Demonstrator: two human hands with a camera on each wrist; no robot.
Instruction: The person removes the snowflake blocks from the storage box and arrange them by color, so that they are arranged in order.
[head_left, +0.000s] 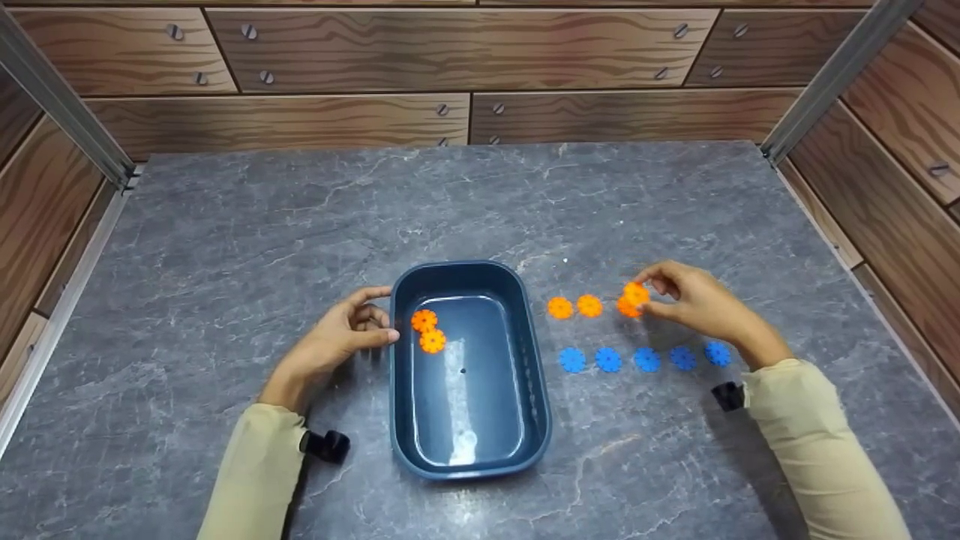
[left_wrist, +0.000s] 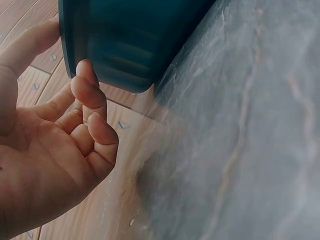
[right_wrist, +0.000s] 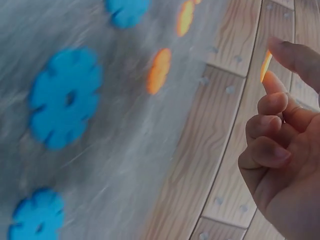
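Two sleeved arms reach forward over a grey stone-patterned desk (head_left: pixel 225 225), each with a small black camera strapped at the wrist. Between them, nearest the person, stands a dark blue tub (head_left: pixel 469 442), its long side running away from the viewer, and two orange discs (head_left: pixel 427 331) lie touching each other on its floor near the far left corner. The left hand (head_left: pixel 337 341) rests against the tub's left wall near the far end: the thumb touches the rim, the forefinger reaches to the far corner, and the other fingers (left_wrist: pixel 95 107) are loosely curled beside the wall, holding nothing. To the right of the tub, five blue discs (head_left: pixel 645 358) lie flat in a row on the desk, evenly spaced and apart from one another. Just beyond them is a shorter row of orange discs: two (head_left: pixel 574 307) lie side by side, and a third (head_left: pixel 625 307) lies further right at the tips of the right hand. The right hand (head_left: pixel 694 300) pinches one more orange disc (head_left: pixel 636 292) between thumb and forefinger, lifted and tilted just above the third; the remaining fingers (right_wrist: pixel 265 130) are curled in toward the palm. Farthest off, wood-grain panels (head_left: pixel 450 52) studded with screws wall in the desk behind and at both sides.
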